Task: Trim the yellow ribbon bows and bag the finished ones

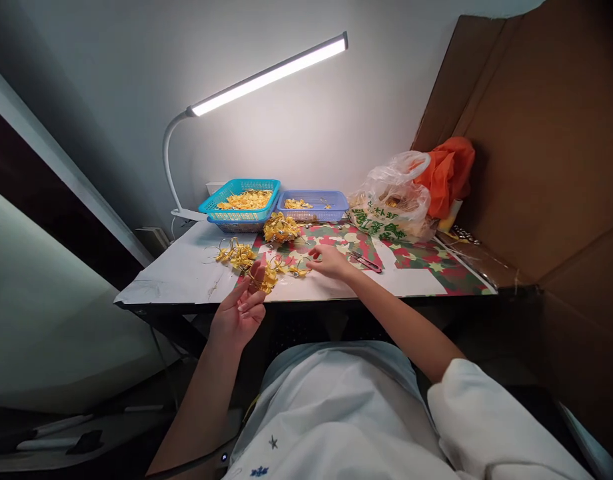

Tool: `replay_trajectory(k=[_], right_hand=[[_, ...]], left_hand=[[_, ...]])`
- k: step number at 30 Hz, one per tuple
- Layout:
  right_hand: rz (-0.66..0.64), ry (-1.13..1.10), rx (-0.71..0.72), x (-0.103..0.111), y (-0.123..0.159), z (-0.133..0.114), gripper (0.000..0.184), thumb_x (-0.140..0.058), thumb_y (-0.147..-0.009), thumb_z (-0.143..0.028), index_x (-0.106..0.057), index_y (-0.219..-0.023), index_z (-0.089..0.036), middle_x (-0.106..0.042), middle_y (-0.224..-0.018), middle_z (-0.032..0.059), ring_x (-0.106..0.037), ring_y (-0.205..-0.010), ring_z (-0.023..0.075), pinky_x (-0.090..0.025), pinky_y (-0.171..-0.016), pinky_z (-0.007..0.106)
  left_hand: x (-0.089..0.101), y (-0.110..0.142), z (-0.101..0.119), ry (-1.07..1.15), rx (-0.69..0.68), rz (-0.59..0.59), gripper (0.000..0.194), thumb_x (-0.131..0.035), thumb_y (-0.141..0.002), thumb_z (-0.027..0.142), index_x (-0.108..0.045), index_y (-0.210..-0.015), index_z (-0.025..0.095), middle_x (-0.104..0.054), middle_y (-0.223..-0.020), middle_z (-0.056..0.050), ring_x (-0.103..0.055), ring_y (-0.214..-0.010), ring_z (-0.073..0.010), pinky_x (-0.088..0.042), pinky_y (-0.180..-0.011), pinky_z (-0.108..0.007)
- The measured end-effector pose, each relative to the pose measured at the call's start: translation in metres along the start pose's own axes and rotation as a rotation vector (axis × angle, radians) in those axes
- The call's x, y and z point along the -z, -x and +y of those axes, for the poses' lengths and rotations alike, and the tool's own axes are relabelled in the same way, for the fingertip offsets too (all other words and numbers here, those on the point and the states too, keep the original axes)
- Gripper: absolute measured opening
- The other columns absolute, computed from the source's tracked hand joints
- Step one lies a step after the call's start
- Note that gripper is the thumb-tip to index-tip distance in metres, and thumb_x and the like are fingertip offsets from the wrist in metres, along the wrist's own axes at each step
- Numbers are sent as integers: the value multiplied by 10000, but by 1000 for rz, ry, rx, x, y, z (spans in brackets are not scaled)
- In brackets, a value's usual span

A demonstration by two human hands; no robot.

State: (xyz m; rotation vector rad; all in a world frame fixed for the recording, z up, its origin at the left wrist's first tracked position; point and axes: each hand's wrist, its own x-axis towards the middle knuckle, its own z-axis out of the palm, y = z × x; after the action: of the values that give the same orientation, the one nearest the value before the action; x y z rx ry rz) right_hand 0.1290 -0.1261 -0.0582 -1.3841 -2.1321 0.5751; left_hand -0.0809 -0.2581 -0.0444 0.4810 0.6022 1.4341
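My left hand (240,315), palm up at the table's front edge, has its thumb and fingers closed on a yellow wired flower strand (269,280). My right hand (330,261) is over the table with its fingers pinched beside small yellow flower pieces (297,271); what lies between those fingertips is too small to make out. Left of the strand is a loose pile of yellow flowers with thin wires (236,255). Behind it stands a fuller yellow flower bunch (280,229). Pink-handled snips (369,263) lie just right of my right hand.
A turquoise basket (204,208) and a purple basket (340,212) with yellow pieces stand at the back. A plastic bag (396,200) and orange cloth (449,170) sit at the right by a cardboard wall (546,133). A lit lamp (271,77) arches overhead.
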Motion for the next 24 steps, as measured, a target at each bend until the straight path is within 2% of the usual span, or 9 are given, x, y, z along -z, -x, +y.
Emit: replay_trajectory(k=[3,6,9,11,16,20,24], right_hand=[[-13,69,50,-11,-11,-7,87,-679,-706,-108,-638,-747,-172,-688,-884,69,-604,-829,211,-396,-649,275],[35,64,124,-14,-17,-12,95,-621,-766,-93,-618,-759,-187,-676,-869,46,-584,-810,184,-384,-674,269],[85,-47,295,-14,-24,-13,32,-590,-854,-203,-603,-827,-195,-648,-816,24,-556,-719,145,-384,-671,253],[67,-160,351,-15,-31,-13,95,-582,-874,-282,-592,-831,-197,-608,-722,-2,-519,-636,128,-372,-625,242],[18,-287,268,-20,-45,-10,329,-544,-883,-500,-569,-757,-197,-477,-578,-49,-389,-524,102,-296,-528,227],[-28,-150,396,-11,-44,-5,270,-633,-855,-449,-596,-762,-199,-421,-555,-66,-354,-532,100,-270,-541,227],[-86,148,493,0,-45,4,130,-747,-794,-280,-655,-830,-195,-499,-590,-51,-424,-563,111,-263,-570,235]], left_hand=[[4,0,3,-6,-52,48,182,-608,-873,191,-721,-1012,223,-746,-859,-10,-240,-386,-4,-269,-312,-75],[12,-2,2,-65,-177,150,170,-671,-808,222,-720,-971,228,-743,-832,5,-314,-395,-10,-294,-322,-95],[21,-5,2,-152,-381,248,229,-738,-701,257,-707,-926,224,-742,-853,9,-416,-419,-25,-334,-341,-127],[26,-9,4,-225,-499,292,268,-748,-652,271,-695,-908,212,-736,-868,2,-459,-436,-36,-356,-356,-143],[36,-34,14,-420,-664,363,268,-698,-642,266,-663,-898,193,-706,-900,-9,-485,-484,-35,-389,-410,-140],[47,-53,17,-469,-680,416,321,-667,-649,247,-638,-964,195,-691,-908,-3,-479,-488,-38,-380,-411,-141],[55,-59,17,-429,-690,417,323,-651,-644,221,-623,-964,188,-683,-882,5,-489,-493,-43,-396,-424,-146]])
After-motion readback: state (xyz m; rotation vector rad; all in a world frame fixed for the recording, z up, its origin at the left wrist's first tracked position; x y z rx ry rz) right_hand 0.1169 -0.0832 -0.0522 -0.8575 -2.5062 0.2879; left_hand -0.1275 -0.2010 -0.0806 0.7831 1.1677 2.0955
